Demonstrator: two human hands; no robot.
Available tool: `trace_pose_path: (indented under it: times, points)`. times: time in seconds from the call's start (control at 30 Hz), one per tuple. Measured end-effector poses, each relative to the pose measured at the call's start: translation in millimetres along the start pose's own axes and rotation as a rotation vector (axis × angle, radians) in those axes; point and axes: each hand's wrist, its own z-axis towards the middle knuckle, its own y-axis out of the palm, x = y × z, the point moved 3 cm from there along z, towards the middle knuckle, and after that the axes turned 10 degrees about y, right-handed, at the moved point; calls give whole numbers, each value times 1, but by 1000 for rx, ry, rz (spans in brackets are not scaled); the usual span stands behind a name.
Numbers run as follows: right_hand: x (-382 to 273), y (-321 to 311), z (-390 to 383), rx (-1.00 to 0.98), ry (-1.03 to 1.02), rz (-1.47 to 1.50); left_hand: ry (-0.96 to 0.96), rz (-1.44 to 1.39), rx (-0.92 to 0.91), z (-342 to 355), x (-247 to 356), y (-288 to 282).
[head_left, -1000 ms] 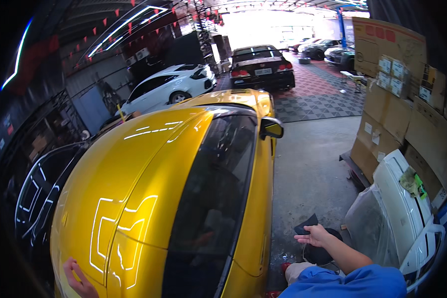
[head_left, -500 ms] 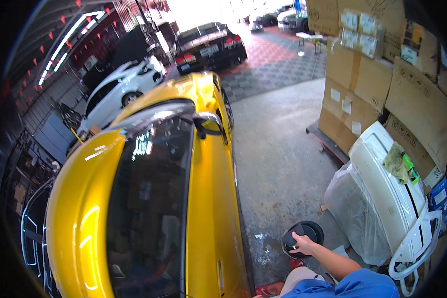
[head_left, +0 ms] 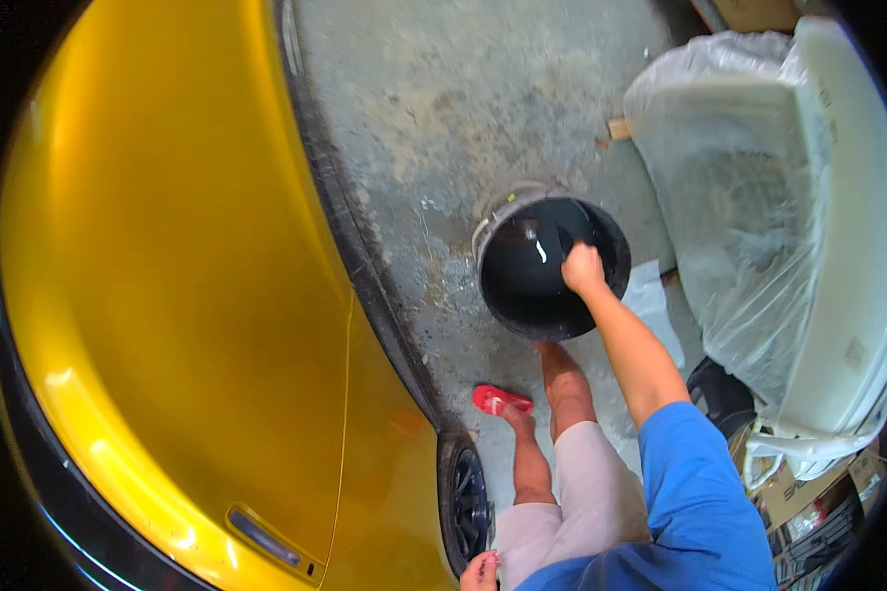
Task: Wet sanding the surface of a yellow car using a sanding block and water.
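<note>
My right hand [head_left: 583, 268] reaches over a large black bucket [head_left: 616, 254], its fingers closed around a dark piece [head_left: 566, 236] at the inner right side. Its exact kind does not show against the dark inside. Dark liquid [head_left: 532, 251] in the bucket gives off a bright reflection. My left hand [head_left: 480, 571] is low at the lower edge, beside the rear wheel [head_left: 466, 497] of a yellow car [head_left: 187, 256]. Its fingers are curled in, and anything inside them is hidden. The bucket stands on the concrete floor, just ahead of my feet.
The yellow car fills the left, its door handle [head_left: 263, 537] near the bottom. On the right stands a white car panel [head_left: 848, 217] partly wrapped in clear plastic [head_left: 729, 197]. A small wood block [head_left: 618, 129] and a white sheet [head_left: 650, 300] lie on the concrete floor [head_left: 443, 108].
My view has tipped down and closer to the bucket. The dark piece in my right hand, earlier held above the bucket, is now at its mouth. My left hand has come into view.
</note>
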Motion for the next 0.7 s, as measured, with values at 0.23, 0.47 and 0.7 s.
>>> trace_pose_path:
  times: [0.23, 0.47, 0.7]
  points:
    - [46, 90, 87, 286, -216, -360, -134, -230, 12, 39, 29, 26]
    - [49, 77, -24, -687, 420, 1217, -21, -224, 100, 6, 34, 11]
    - [63, 34, -75, -977, 353, 1535, 289, -263, 180, -22, 34, -15]
